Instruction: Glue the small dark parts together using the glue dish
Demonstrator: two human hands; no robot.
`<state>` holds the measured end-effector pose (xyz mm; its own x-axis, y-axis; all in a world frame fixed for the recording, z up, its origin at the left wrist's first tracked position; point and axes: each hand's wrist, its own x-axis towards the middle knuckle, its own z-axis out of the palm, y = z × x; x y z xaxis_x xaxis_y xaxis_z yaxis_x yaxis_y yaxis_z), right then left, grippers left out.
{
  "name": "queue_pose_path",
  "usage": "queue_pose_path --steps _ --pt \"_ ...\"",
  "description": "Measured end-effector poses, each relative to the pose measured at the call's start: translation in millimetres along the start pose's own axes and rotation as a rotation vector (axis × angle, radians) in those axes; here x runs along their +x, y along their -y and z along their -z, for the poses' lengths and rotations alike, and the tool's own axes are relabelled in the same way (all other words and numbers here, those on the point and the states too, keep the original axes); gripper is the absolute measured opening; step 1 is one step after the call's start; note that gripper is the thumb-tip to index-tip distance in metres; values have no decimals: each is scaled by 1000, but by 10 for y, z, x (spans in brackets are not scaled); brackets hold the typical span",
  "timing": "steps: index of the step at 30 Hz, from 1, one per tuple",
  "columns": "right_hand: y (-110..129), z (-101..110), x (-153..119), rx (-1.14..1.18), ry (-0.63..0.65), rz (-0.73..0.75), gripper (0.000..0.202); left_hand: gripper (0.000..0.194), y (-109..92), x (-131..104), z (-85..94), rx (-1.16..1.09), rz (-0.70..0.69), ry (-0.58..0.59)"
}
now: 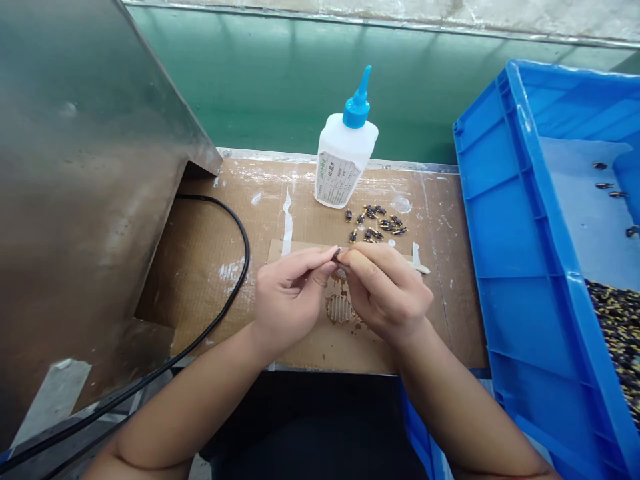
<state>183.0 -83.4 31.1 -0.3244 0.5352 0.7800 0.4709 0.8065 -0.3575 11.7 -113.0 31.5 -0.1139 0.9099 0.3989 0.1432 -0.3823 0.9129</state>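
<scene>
My left hand (293, 293) is closed, its thumb and forefinger pinching a small dark part (337, 254). Against that part press the pinched fingertips of my right hand (387, 287); what they hold is hidden. From behind the right hand pokes the end of a pale stick (420, 268); whether it is held or lying there I cannot tell. Several small black-and-gold connectors (373, 212) lie loose just beyond the fingers. Behind them stands a white glue bottle (345, 150) with a blue pointed cap. Below my hands a ridged, glue-stained patch (340, 309) shows on the cardboard.
Cardboard (310, 350) covers the bench. At right a blue crate (530, 267) holds many of the connectors (617, 333) and a white sheet (585, 220) with several on it. A metal housing (90, 167) and a black cable (245, 260) occupy the left.
</scene>
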Motion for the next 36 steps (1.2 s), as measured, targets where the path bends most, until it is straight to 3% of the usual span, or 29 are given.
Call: queue_pose_path --steps 13,36 --pt "62 -21 34 -32 -82 24 22 21 -54 11 -70 -188 84 -26" --pt "30 33 -56 -15 -111 65 30 22 -12 -36 -64 -121 1 -34"
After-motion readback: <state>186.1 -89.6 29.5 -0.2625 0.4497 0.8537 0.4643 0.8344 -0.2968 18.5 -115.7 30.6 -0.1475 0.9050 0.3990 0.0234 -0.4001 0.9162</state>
